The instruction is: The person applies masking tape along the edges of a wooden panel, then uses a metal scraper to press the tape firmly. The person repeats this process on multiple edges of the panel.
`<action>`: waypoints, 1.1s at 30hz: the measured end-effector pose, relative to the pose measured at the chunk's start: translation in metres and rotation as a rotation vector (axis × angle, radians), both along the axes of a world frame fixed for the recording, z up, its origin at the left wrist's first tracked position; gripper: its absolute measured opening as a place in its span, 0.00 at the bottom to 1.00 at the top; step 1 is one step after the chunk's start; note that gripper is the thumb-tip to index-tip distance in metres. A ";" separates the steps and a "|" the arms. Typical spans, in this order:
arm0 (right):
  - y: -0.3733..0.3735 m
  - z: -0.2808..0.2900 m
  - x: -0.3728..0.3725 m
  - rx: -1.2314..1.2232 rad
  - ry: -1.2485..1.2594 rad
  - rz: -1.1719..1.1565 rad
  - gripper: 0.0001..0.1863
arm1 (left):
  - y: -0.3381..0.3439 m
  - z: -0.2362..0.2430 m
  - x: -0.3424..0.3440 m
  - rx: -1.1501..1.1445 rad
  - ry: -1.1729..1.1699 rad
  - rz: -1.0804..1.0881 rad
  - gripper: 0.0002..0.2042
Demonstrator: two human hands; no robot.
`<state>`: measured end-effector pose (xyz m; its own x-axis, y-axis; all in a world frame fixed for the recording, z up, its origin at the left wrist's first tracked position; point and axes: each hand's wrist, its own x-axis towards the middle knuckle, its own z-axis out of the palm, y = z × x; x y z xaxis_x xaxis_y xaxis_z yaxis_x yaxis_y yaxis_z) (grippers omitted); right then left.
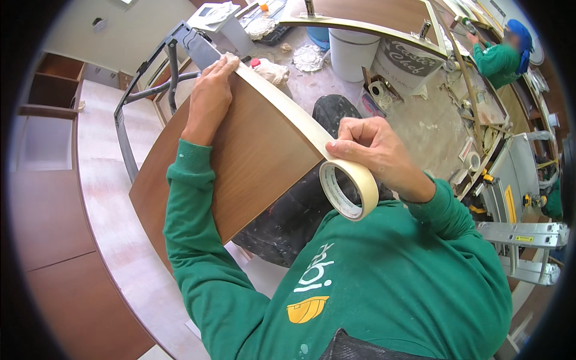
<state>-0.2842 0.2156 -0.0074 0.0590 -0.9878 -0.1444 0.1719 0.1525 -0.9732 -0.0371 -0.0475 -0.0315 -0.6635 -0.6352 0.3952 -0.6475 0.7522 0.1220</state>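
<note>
A brown wood-grain panel (258, 138) leans across my lap at a slant. Pale masking tape (282, 102) runs along its upper edge, from the far corner to the near one. My left hand (211, 90) is closed over the far end of that edge, fingertips pressed on the tape. At the near corner my right hand (375, 150) pinches the tape between thumb and bent fingers. The masking tape roll (368, 191) hangs just below these fingers, still joined to the strip. My palm hides part of the roll's upper rim.
A grey metal frame (125, 141) stands left of the panel. Ahead are a white bucket (351, 55), another cabinet door (366, 18) with hinges, and a crumpled cloth (308, 58). A folded aluminium ladder (522, 235) lies right. A co-worker (501, 57) in green works at the far right.
</note>
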 end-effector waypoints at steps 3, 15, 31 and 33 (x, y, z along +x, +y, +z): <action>0.001 -0.011 0.003 -0.009 -0.016 0.013 0.15 | 0.001 0.004 0.000 0.038 0.007 0.004 0.23; 0.010 -0.057 0.023 -0.050 -0.009 -0.088 0.20 | 0.008 0.000 -0.011 0.202 0.082 0.084 0.26; 0.007 -0.076 0.023 -0.154 -0.170 -0.110 0.19 | 0.013 0.000 -0.013 0.163 -0.019 0.098 0.32; 0.008 -0.071 0.022 -0.131 -0.190 -0.104 0.19 | 0.014 -0.001 -0.012 0.131 -0.054 0.097 0.33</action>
<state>-0.2619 0.2232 -0.0785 -0.0296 -0.9995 -0.0111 0.3621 -0.0004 -0.9321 -0.0489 -0.0335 -0.0321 -0.6144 -0.7411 0.2707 -0.7247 0.6657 0.1777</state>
